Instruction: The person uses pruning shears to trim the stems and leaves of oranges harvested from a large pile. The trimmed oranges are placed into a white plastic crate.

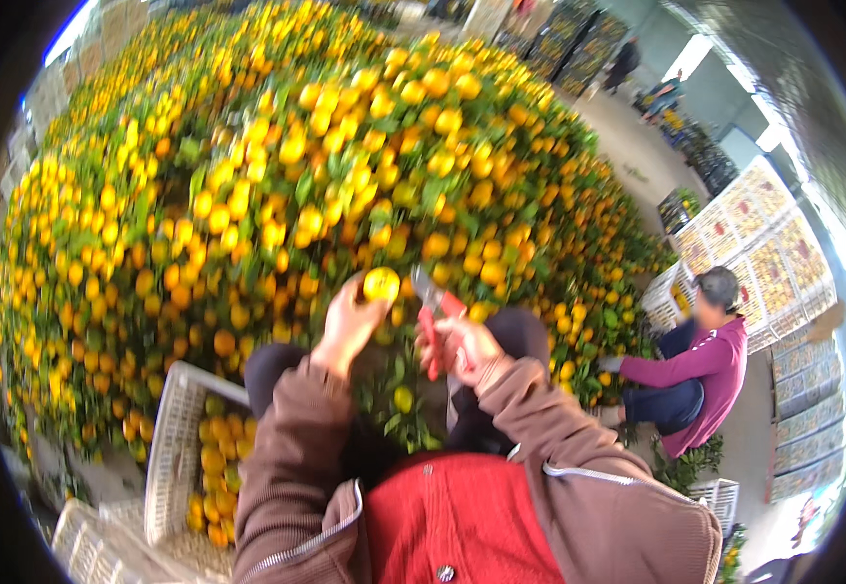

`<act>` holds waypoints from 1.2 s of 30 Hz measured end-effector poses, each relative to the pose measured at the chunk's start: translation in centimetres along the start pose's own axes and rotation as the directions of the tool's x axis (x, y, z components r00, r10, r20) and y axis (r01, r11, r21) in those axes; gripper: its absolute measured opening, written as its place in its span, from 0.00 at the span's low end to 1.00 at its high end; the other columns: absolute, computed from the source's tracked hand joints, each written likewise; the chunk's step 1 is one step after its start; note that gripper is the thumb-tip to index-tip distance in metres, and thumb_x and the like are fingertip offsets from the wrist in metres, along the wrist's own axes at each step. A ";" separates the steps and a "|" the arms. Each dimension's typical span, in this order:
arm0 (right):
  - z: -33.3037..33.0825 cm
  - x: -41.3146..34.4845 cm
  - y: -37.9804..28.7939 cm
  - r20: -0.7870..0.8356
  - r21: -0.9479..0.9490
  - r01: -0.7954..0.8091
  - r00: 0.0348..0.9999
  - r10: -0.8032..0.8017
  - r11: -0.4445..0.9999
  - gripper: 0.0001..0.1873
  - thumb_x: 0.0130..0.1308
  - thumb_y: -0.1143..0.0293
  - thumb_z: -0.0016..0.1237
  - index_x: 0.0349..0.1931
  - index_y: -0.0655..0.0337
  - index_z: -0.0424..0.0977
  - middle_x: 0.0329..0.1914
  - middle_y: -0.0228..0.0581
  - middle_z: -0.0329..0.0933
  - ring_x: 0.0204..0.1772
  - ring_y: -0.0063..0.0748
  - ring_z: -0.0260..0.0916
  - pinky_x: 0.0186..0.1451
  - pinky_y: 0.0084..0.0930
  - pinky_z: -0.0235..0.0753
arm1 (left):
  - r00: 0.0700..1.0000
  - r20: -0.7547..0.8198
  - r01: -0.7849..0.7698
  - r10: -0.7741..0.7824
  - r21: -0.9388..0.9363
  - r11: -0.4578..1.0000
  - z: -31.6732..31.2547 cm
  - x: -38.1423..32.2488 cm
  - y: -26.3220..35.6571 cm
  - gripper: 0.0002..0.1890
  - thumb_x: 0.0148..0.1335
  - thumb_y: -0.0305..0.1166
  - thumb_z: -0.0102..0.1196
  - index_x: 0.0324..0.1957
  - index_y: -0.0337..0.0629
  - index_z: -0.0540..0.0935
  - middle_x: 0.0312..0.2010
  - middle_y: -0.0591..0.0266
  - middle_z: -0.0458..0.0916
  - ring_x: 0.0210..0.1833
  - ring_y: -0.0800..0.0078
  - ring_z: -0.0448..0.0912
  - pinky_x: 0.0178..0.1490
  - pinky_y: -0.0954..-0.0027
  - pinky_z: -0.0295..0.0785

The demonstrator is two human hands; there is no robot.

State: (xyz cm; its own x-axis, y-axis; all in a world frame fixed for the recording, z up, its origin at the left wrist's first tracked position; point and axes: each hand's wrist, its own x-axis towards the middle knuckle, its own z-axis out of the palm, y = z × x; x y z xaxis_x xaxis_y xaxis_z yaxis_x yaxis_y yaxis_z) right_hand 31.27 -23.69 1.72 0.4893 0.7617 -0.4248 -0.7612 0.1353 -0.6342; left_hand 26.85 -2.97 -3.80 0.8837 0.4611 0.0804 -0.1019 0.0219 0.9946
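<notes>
In my left hand (350,317) I hold a single orange citrus fruit (381,285) by its side, with its top facing up. My right hand (459,347) grips a pair of pruning shears (431,314) by their red handles. The metal blades point up and away from me, just right of the held fruit and apart from it. Right in front of both hands rises a large heap of citrus fruits (320,190) with green leaves. Whether the shear blades are parted is too blurred to tell.
A white plastic crate (167,445) at my left holds loose fruits (215,474). Leafy cuttings (401,409) lie between my knees. To the right a co-worker in a purple top (722,372) crouches by the heap, before stacked filled crates (766,248). More people stand far back.
</notes>
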 end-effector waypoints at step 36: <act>2.3 -1.8 3.0 0.128 0.225 -0.129 0.986 0.102 0.966 0.16 0.69 0.61 0.39 0.43 0.66 0.69 0.29 0.36 0.70 0.26 0.27 0.65 0.35 0.27 0.68 | 0.984 0.113 0.120 -0.136 0.134 0.984 1.6 -0.6 -1.6 0.24 0.58 0.25 0.57 0.58 0.35 0.71 0.48 0.58 0.79 0.49 0.76 0.77 0.53 0.75 0.71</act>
State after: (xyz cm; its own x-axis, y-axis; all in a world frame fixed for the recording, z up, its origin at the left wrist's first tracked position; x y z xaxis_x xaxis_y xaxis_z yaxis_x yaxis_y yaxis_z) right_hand 27.14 -23.18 2.10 0.3506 0.8465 -0.4007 -0.8942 0.1753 -0.4120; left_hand 27.20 -4.74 -5.35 0.9353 0.3506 -0.0482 0.0670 -0.0415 0.9969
